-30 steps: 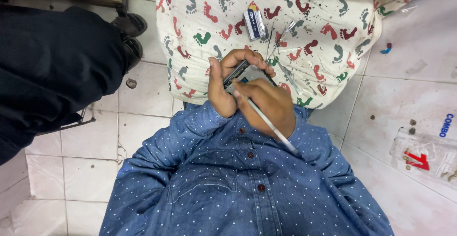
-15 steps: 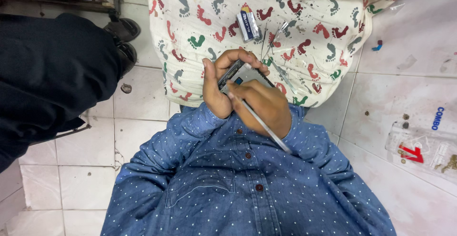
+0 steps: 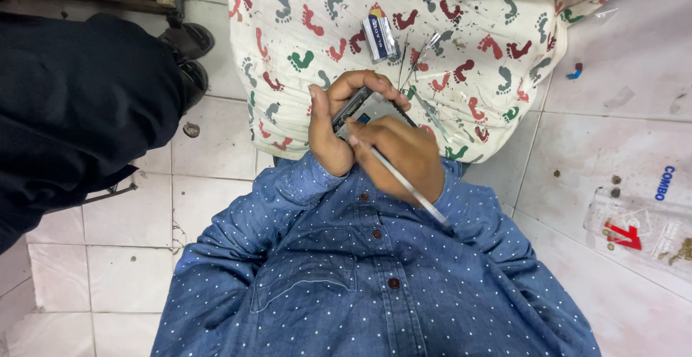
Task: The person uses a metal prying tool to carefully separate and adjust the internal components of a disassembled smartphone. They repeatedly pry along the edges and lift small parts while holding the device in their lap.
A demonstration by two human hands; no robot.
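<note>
My left hand (image 3: 339, 123) grips a small dark phone-like device (image 3: 360, 108) with its back open, held over my lap. My right hand (image 3: 400, 155) holds a thin silver rod-shaped tool (image 3: 407, 184), its tip pressed to the device near my left thumb. Both hands sit just above my blue dotted shirt (image 3: 375, 278). Beyond them lies a white cloth with coloured footprints (image 3: 468, 40).
On the cloth rest a small blue-and-white box (image 3: 380, 36) and several thin metal tools (image 3: 425, 61). Another person in dark clothes and black shoes (image 3: 184, 54) stands at the left. A clear plastic packet (image 3: 641, 231) lies on the white tiled floor at the right.
The hands with the device and tool have stayed together. My view has shifted slightly; the tool's tip stays at the device.
</note>
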